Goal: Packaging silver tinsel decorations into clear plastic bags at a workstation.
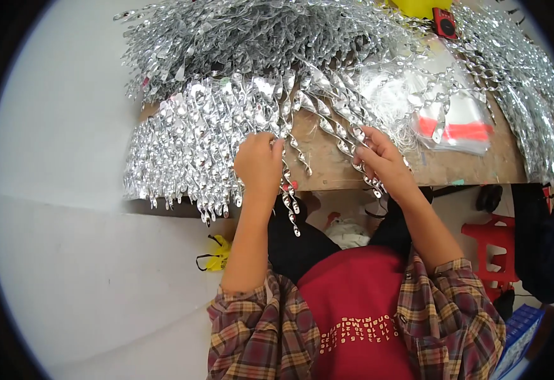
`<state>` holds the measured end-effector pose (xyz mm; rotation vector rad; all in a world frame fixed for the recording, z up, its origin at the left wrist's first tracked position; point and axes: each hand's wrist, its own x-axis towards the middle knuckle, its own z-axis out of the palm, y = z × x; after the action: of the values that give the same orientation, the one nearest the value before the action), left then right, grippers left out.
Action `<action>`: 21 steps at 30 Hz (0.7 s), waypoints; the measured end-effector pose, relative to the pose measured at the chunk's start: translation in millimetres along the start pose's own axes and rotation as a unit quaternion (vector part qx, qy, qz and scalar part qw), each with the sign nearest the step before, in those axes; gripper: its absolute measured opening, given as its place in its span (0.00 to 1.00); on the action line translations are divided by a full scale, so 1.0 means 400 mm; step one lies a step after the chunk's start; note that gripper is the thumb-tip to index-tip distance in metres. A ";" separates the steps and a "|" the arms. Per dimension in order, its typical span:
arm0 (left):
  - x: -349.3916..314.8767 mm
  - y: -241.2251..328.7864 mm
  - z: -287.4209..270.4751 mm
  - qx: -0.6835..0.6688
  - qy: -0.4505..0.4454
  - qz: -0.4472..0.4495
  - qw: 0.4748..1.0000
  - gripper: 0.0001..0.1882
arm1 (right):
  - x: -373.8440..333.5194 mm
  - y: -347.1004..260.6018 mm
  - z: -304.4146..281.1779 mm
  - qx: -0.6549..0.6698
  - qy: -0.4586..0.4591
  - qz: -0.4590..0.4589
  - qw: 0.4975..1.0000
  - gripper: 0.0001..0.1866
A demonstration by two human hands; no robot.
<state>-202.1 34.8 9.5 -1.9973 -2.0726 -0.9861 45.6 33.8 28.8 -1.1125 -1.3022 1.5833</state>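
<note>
My left hand (258,166) is closed at the right edge of a laid-out row of twisted silver strips (191,120). From beside its fingers, a few silver spiral strips (289,201) hang over the table's front edge. Farther right, my right hand (383,163) is pinched around the lower part of other shiny spiral strips (333,128), which run back toward the heap. Their tips poke out below its fingers. How many strips each hand holds is hidden.
A large silver heap (245,38) covers the back of the wooden table (438,170). Right of my right hand lie white threads (378,92) and clear plastic bags (457,132) with red bands. A red device (445,24) sits behind; a red stool (495,247) stands right.
</note>
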 end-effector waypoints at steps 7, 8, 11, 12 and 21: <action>0.053 -0.012 0.012 0.149 -0.155 -0.014 0.977 0.16 | -0.008 0.024 0.012 0.008 -0.021 0.002 1.000 0.21; 0.059 -0.013 0.009 0.135 -0.169 -0.041 0.975 0.16 | -0.008 0.027 0.009 0.010 -0.027 0.002 1.000 0.21; 0.079 -0.017 -0.006 0.108 -0.196 -0.095 0.970 0.15 | -0.006 0.031 0.014 0.030 -0.037 0.008 0.999 0.19; 0.087 -0.017 -0.015 0.068 -0.200 -0.134 0.968 0.16 | -0.004 0.033 0.019 0.046 -0.040 0.015 0.998 0.19; 0.108 0.000 -0.053 -0.356 -0.154 -0.278 0.879 0.12 | 0.041 0.062 0.155 0.168 -0.074 0.061 0.981 0.13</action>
<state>-215.3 61.3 47.3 -1.9375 -2.8642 -1.8708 -19.5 27.0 7.5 -0.8906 -1.0216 1.9248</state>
